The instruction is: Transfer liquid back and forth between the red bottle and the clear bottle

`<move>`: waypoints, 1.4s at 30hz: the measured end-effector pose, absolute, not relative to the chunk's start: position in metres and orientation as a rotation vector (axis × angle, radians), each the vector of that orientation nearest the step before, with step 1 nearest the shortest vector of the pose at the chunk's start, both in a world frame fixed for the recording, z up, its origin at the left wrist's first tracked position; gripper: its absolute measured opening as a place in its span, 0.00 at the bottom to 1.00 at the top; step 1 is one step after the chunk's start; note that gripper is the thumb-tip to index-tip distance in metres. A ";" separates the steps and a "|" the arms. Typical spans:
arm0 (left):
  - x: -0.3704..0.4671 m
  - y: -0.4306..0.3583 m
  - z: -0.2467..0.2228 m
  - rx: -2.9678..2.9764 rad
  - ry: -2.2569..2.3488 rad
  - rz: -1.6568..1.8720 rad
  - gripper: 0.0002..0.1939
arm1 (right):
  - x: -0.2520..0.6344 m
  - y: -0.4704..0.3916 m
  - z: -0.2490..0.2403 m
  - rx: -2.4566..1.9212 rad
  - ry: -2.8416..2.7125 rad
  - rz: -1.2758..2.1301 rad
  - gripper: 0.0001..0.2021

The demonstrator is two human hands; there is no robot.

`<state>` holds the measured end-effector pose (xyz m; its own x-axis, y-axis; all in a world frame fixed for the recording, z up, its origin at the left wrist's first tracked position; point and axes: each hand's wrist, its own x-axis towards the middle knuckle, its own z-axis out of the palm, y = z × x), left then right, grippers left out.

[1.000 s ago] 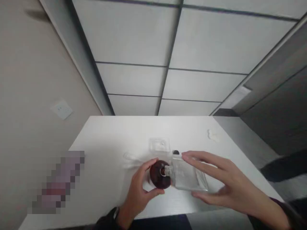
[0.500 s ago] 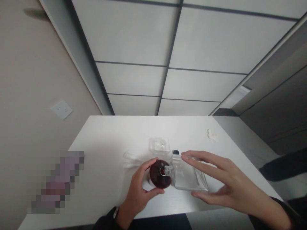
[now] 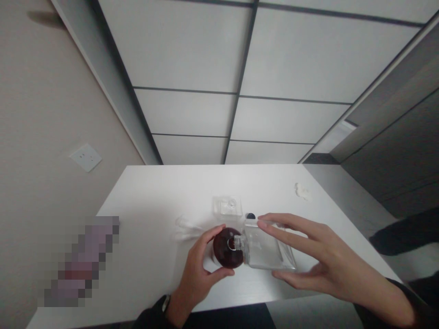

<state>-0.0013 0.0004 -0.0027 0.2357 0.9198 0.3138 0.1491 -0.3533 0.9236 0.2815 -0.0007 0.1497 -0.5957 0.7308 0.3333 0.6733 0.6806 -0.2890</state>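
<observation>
My left hand [image 3: 197, 269] is closed around a dark red round bottle [image 3: 224, 256], thumb on the near side and fingers on the far side. Tipped on its side, a clear square bottle [image 3: 265, 249] has its threaded neck over the top of the red one. My right hand [image 3: 318, 256] grips this clear bottle from the right, between thumb and fingers. How much liquid is in the clear bottle I cannot make out. Just beyond it lies a small black cap [image 3: 251, 216].
Behind the red bottle, a clear flat plastic piece [image 3: 228, 207] rests on the white table [image 3: 147, 201]. White, cotton-swab-like sticks [image 3: 187, 227] lie left of it. A crumpled white scrap [image 3: 301, 191] is at the far right. A blurred-out item [image 3: 82, 265] sits at the left edge.
The view has shifted slightly. Both hands keep their hold, and the clear bottle's neck stays over the red bottle.
</observation>
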 end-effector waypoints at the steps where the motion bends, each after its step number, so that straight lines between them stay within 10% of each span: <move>1: -0.001 0.000 -0.003 1.694 1.002 1.195 0.40 | 0.281 0.000 0.152 -1.083 -2.485 0.175 0.27; 42: -0.003 0.003 0.002 1.646 1.030 1.175 0.41 | 0.278 0.006 0.165 -1.087 -2.565 0.232 0.38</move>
<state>-0.0025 0.0031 0.0023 0.2215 0.9371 0.2697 0.1445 -0.3051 0.9413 0.2782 0.0057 0.1647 -0.6472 0.7207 0.2485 0.6644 0.6931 -0.2796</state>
